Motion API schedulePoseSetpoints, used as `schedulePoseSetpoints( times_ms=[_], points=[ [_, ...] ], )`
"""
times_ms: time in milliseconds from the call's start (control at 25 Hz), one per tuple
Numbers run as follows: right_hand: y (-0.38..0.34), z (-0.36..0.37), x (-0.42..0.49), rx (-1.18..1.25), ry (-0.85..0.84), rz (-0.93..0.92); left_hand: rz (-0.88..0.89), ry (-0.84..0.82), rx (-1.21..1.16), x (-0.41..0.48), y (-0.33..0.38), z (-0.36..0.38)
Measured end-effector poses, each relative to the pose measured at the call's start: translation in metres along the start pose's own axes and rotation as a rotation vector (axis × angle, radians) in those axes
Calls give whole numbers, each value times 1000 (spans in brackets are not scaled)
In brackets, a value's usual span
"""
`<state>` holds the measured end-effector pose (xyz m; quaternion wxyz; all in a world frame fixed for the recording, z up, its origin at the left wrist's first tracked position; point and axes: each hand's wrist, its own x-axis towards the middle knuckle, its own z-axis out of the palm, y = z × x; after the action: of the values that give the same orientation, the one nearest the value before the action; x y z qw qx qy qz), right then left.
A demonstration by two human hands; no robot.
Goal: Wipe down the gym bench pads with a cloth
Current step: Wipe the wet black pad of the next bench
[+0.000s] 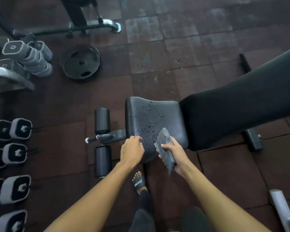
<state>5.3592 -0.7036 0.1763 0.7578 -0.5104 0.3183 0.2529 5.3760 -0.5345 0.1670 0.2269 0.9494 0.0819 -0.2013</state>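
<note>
A black gym bench stands below me, with a short seat pad and a long back pad rising to the right. The seat pad carries wet droplets and smears in its middle. My right hand grips a folded dark grey cloth whose far end rests on the seat pad's near right part. My left hand rests with curled fingers on the near left edge of the seat pad, holding nothing.
Two black foam leg rollers sit left of the seat. Rows of dumbbells line the left side. A weight plate lies on the rubber floor. My sandalled foot stands under the bench's near edge. A grey machine part is at lower right.
</note>
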Motion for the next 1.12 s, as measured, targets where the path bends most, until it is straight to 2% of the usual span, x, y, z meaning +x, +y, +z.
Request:
schedulePoseSetpoints(
  times_ms=[240,400,480,560,640,760,840,960,1120],
  points=[
    [1,11,54,-108,29,64,-24,-66,4,47,-21,8],
    [4,7,92,-260,34,113,-79,-81,8,69,-34,24],
    [10,6,116,-429,-5,48,-128,-54,-7,79,-41,39],
    [25,8,140,-680,-97,-60,-229,-20,-63,91,-51,60],
    [43,14,156,-878,-172,-142,-407,14,-173,99,-64,87],
    [83,19,179,-1013,-212,-310,-657,25,-413,105,-85,127],
    [112,22,193,-1154,-180,-426,-672,57,-545,110,-98,148],
    [150,32,202,-1356,-1,-528,-645,154,-706,110,-111,167],
    [179,40,206,-1503,163,-580,-610,186,-888,103,-125,176]
  ],
)
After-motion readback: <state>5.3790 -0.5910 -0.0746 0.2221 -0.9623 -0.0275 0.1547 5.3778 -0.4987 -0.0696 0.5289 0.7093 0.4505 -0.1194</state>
